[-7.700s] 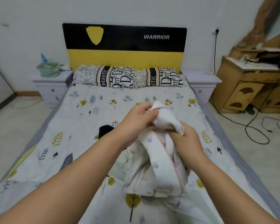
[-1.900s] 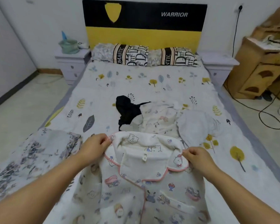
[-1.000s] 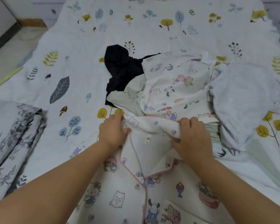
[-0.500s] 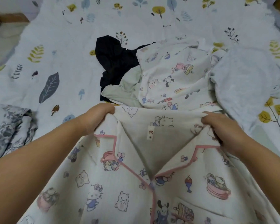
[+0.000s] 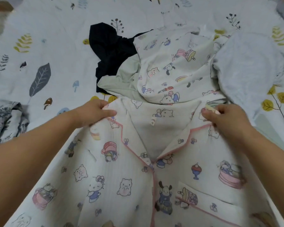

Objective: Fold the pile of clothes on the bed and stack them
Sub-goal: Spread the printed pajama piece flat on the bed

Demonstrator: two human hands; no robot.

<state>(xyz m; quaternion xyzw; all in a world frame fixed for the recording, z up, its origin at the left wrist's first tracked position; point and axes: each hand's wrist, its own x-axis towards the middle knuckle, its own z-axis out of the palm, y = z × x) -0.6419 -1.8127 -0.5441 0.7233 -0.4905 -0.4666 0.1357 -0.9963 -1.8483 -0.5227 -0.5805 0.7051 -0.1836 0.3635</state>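
A white pyjama shirt [image 5: 121, 177] with cartoon prints and pink piping lies front-up on the bed, collar away from me. My left hand [image 5: 93, 112] pinches its left shoulder and my right hand [image 5: 225, 117] pinches its right shoulder, holding the top edge stretched. Just beyond the collar sits the unfolded pile: a matching cartoon-print garment [image 5: 175, 68], a black garment [image 5: 111, 49], a pale green one [image 5: 123, 79] and a light grey one [image 5: 249, 66].
The bed's sheet [image 5: 47, 38] has a leaf and tree print. A grey floral cloth [image 5: 5, 118] lies bunched at the left edge of the view. Floor shows at the top left corner.
The view has dropped from the whole bed to the shirt. My hands spread from the collar's middle out to both shoulders and laid the shirt flat, now slightly wider apart.
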